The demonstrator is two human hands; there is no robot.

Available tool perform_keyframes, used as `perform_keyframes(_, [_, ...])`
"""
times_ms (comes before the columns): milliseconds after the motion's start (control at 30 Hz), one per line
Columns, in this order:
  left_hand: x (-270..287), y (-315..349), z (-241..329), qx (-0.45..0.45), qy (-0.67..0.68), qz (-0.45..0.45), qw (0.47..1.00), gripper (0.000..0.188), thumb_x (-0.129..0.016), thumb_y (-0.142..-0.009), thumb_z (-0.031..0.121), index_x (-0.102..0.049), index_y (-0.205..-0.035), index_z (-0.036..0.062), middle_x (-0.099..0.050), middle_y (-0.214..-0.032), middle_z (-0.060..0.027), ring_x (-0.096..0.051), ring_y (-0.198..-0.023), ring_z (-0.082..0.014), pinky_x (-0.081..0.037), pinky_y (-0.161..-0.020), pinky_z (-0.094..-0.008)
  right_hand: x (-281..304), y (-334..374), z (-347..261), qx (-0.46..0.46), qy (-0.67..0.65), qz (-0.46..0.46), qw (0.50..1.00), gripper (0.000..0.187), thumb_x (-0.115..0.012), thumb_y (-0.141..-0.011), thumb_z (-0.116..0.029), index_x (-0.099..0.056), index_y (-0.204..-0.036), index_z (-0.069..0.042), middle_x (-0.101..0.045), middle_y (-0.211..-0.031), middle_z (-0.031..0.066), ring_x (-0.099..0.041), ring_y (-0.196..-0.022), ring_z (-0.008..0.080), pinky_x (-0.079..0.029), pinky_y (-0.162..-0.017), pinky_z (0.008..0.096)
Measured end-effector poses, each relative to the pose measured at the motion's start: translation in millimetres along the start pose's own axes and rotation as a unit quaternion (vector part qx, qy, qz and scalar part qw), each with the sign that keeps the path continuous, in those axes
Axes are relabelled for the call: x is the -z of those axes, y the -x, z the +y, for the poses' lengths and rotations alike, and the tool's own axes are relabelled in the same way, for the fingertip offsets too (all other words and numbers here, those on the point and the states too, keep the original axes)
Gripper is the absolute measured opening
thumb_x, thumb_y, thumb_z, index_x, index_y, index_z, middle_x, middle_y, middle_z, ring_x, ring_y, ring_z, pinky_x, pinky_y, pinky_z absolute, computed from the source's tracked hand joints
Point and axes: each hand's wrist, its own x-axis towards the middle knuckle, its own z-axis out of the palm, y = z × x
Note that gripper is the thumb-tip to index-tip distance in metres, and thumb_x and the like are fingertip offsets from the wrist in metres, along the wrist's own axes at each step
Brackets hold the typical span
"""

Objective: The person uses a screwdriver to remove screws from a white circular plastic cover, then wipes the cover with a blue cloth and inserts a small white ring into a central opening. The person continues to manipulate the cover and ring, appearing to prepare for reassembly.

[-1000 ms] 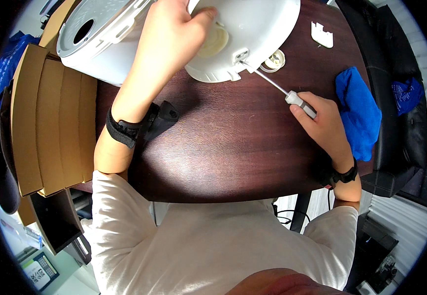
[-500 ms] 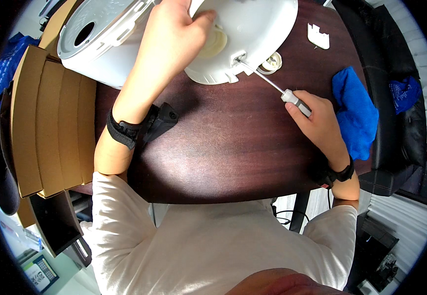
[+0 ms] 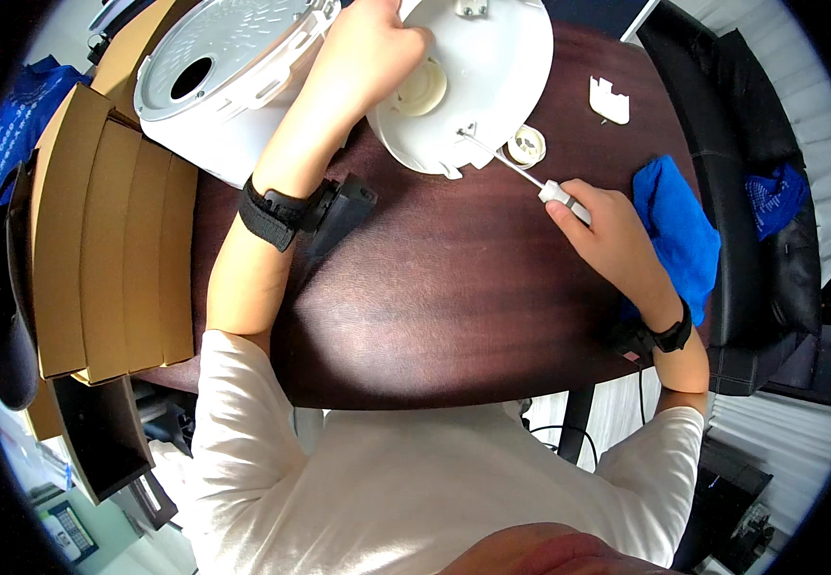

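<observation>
A rounded white plastic cover (image 3: 492, 72) lies hollow side up at the far edge of the table, with a cream round fitting (image 3: 423, 91) inside it. My left hand (image 3: 374, 53) is closed on the cover's left side; its fingertips are partly hidden. In my right hand (image 3: 612, 235) is a screwdriver (image 3: 554, 195) with a pale grey handle. Its shaft slants up to the left, and the tip meets a small screw spot near the cover's near edge. Beside that edge rests a small round cream part (image 3: 527, 146).
Left of the cover stands a white appliance body (image 3: 214, 125) with a dark round hole on top. A white plastic piece (image 3: 609, 102) and a blue cloth (image 3: 676, 230) lie on the dark wooden table (image 3: 425, 316). A cardboard box (image 3: 113, 249) stands at the left edge.
The whole scene has shifted slightly in view. A small bracket at the cover's far side now shows. The screwdriver tip stays at the same spot, its handle a little turned.
</observation>
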Motion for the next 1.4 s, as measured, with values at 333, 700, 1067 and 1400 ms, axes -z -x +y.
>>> perform_keyframes(333, [7,13,41,-0.018,0.058,0.008,0.998,0.027,-0.051,-0.079,0.001,-0.06,-0.104,-0.0041,-0.068,-0.093,-0.0229,-0.066,-0.094,-0.0342,-0.048,-0.085,-0.0389,13,2,-3,-0.304,-0.553,-0.252,0.734,0.043,-0.045,-0.102,-0.041,-0.058,-0.108,0.0,-0.047,-0.058,0.0004,-0.036,-0.038,0.0041,-0.023,-0.035,0.0204])
perform_keyframes(700, [6,6,27,-0.028,0.04,0.002,0.999,0.024,-0.052,-0.079,0.0,-0.06,-0.101,-0.0031,-0.067,-0.09,-0.0247,-0.066,-0.091,-0.0374,-0.049,-0.082,-0.041,12,13,-6,0.005,0.044,-0.004,0.999,0.026,-0.061,-0.094,-0.024,-0.062,-0.105,0.0,-0.065,-0.085,0.0175,-0.063,-0.067,0.0299,-0.048,-0.058,0.0374])
perform_keyframes(1067, [10,6,27,-0.017,0.05,-0.015,0.998,0.024,-0.052,-0.08,0.001,-0.061,-0.102,-0.0028,-0.067,-0.089,-0.0245,-0.066,-0.09,-0.0377,-0.05,-0.082,-0.0408,5,6,-10,0.065,0.106,0.04,0.991,0.025,-0.063,-0.093,-0.022,-0.062,-0.105,0.001,-0.066,-0.09,0.0185,-0.065,-0.076,0.0359,-0.051,-0.064,0.041])
perform_keyframes(1400, [9,8,30,-0.031,0.048,-0.015,0.998,0.025,-0.05,-0.08,0.001,-0.061,-0.102,-0.0029,-0.067,-0.091,-0.025,-0.065,-0.092,-0.0389,-0.049,-0.084,-0.0416,6,6,-8,0.03,0.057,0.003,0.998,0.025,-0.06,-0.094,-0.022,-0.063,-0.104,0.001,-0.066,-0.089,0.0205,-0.065,-0.078,0.0373,-0.05,-0.066,0.0416])
